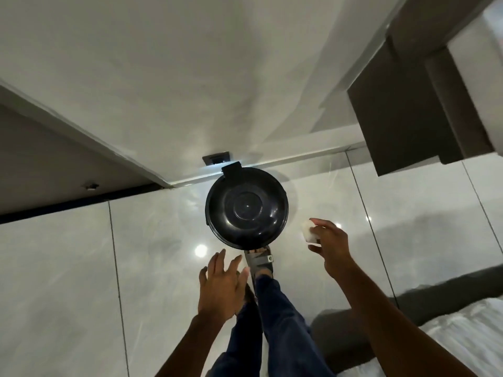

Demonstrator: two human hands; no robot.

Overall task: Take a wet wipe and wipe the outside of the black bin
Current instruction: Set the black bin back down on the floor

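The round black bin (246, 208) stands on the glossy tiled floor against the white wall, seen from straight above with its lid closed. My right hand (328, 244) hovers to the right of the bin, fingers closed on a folded white wet wipe (309, 232), a short gap from the bin's rim. Below and left of the bin, my left hand (221, 284) is held out with fingers spread and nothing in it. A sandalled foot (260, 261) rests at the bin's near edge.
A wall socket (216, 158) sits just behind the bin. Dark brown furniture (408, 104) juts out at the upper right. A bed with a dark base and white sheet (449, 336) fills the lower right. A dark doorway strip (54, 208) runs at left.
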